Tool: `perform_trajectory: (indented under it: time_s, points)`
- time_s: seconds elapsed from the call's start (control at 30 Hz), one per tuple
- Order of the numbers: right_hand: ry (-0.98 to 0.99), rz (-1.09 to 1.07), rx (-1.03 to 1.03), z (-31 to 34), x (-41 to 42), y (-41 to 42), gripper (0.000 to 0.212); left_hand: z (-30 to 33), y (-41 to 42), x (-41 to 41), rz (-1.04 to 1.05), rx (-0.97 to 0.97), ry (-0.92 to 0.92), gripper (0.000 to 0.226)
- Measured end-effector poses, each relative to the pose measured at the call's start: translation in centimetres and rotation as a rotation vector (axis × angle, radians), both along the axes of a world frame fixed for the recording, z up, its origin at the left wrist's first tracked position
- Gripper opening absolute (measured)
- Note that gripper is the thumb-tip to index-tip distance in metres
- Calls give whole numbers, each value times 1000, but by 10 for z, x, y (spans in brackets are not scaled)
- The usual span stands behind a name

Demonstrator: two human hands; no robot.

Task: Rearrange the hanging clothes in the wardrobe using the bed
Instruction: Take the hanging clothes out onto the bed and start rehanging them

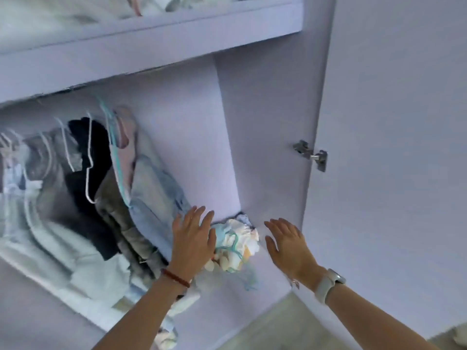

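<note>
Inside the pale lilac wardrobe (273, 127), hanging clothes on white wire hangers (106, 173) slant down-right. Left hand (193, 239), fingers straight, touches light-blue denim garment (156, 198); right hand (288, 243) spread, holding nothing.

Pale lilac panels fill the view: an upper shelf (151, 36), an inner side wall (265, 127) and an open door (394, 147) on a metal hinge (311, 154). Below lies what seems a beige floor (290, 324), blurred.
</note>
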State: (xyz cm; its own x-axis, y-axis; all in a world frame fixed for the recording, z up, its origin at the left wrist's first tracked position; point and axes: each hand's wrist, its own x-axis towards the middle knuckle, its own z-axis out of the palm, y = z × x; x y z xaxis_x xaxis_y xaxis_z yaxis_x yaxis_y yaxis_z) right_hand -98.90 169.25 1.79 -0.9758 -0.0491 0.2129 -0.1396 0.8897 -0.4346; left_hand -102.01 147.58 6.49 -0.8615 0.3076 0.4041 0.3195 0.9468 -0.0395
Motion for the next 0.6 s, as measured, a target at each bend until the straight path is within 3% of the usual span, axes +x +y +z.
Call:
perform_trajectory:
  time_s: [0.23, 0.4, 0.47, 0.6]
  points:
    - [80, 450, -120, 60, -106, -99, 36, 60, -71, -25, 272, 50, 297, 34]
    - [53, 641, -361, 121, -155, -182, 31, 85, -110, -27, 608, 126, 291, 45]
    - [-80, 670, -538, 146, -162, -218, 27, 89, -123, -23, 676, 117, 231, 48]
    - [-642, 637, -981, 170, -158, -269, 27, 83, -151, -14, 706, 112, 98, 49]
